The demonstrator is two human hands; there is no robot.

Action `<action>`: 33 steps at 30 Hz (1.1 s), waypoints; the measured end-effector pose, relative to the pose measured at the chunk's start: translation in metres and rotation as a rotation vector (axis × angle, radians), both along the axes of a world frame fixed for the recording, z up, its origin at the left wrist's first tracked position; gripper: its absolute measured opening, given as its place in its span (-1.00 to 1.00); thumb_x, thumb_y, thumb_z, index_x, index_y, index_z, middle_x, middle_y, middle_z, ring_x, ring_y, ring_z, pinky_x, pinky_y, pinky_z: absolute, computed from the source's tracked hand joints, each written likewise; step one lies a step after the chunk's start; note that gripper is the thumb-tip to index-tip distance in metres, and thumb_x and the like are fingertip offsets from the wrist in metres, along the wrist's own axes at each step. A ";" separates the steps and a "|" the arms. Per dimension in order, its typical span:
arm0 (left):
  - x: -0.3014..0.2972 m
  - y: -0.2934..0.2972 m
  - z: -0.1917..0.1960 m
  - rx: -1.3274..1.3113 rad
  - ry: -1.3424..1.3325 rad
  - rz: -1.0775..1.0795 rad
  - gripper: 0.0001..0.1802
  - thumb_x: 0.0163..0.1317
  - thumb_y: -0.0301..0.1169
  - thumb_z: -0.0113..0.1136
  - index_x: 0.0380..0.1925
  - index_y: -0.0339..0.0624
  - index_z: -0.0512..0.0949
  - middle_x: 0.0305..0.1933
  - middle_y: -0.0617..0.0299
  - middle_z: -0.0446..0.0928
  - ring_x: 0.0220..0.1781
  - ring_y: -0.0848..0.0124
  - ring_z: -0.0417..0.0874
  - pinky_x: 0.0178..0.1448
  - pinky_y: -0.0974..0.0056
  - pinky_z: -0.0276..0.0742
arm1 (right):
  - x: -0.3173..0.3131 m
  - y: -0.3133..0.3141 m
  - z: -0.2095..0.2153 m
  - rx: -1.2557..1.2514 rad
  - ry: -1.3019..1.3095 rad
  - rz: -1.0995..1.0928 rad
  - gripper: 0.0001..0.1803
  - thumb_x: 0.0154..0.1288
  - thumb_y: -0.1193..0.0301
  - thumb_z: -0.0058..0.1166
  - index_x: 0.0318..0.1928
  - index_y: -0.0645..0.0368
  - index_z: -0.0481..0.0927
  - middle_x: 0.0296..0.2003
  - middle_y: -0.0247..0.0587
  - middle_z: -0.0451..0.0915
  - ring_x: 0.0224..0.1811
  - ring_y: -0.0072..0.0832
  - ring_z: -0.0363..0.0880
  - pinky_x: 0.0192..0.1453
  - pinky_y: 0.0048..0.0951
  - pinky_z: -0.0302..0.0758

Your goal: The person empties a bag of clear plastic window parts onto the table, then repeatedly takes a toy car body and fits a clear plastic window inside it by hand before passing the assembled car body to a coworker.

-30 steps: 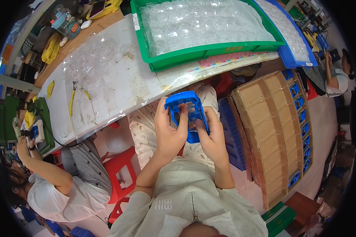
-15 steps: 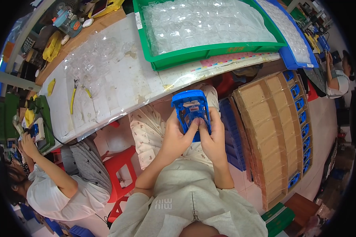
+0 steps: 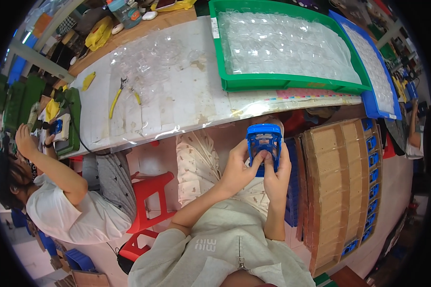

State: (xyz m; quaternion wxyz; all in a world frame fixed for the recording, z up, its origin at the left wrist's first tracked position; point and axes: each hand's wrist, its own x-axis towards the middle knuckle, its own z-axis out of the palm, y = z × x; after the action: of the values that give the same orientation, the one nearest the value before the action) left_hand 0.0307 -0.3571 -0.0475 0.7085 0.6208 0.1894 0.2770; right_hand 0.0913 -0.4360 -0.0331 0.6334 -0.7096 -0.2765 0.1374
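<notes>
A blue plastic shell [image 3: 265,129], shaped like a toy car body with window openings, is held over my lap with its hollow inside toward me. My left hand [image 3: 239,168] grips its left side and my right hand [image 3: 278,175] its right side. Both thumbs meet inside the shell and press on its middle. The fingers behind it are mostly hidden. Whether a small clear piece sits under the thumbs I cannot tell.
Ahead stands a white table [image 3: 177,107] with clear plastic pieces [image 3: 148,57], yellow-handled pliers [image 3: 116,100] and a green tray [image 3: 292,82] of clear parts. Stacked cardboard trays [image 3: 330,177] with blue shells are at right. A co-worker [image 3: 72,210] sits at left by a red stool [image 3: 151,201].
The view has shifted, so the table and trays appear farther right. My hands still hold the blue shell with both thumbs inside it. The co-worker's raised hand has moved up.
</notes>
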 end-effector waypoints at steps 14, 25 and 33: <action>-0.005 0.005 -0.012 -0.169 -0.077 -0.061 -0.63 0.16 -0.65 -0.07 0.02 -0.35 0.32 -0.15 0.20 0.46 -0.12 0.54 0.43 -0.03 0.44 0.36 | -0.002 0.011 -0.005 0.116 0.185 0.027 -0.87 0.26 0.62 -0.15 -0.17 0.29 0.36 -0.37 -0.25 0.53 -0.32 -0.66 0.45 -0.21 -0.63 0.38; -0.010 0.001 -0.010 -0.140 -0.063 -0.073 -0.51 0.16 -0.56 0.04 0.12 -0.31 0.20 0.00 0.16 0.38 0.03 0.44 0.42 0.12 0.33 0.33 | -0.001 0.010 -0.015 0.075 0.134 0.039 -0.89 0.23 0.61 -0.15 -0.21 0.28 0.36 -0.43 -0.28 0.50 -0.39 -0.66 0.43 -0.29 -0.62 0.37; -0.017 0.009 -0.026 -0.123 -0.008 0.208 -0.27 0.03 -0.40 0.31 0.11 -0.28 0.08 -0.03 0.12 0.33 0.00 0.41 0.42 0.08 0.33 0.37 | -0.020 0.030 -0.024 -0.157 -0.087 0.092 -0.79 0.15 0.52 -0.08 -0.18 0.32 0.34 -0.48 0.02 0.51 -0.45 -0.18 0.55 -0.40 -0.35 0.43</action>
State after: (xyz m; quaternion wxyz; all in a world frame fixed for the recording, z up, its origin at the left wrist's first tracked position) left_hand 0.0134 -0.3484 -0.0734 0.7135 0.5521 0.2667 0.3392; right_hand 0.0713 -0.4061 -0.0573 0.5563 -0.7488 -0.3246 0.1566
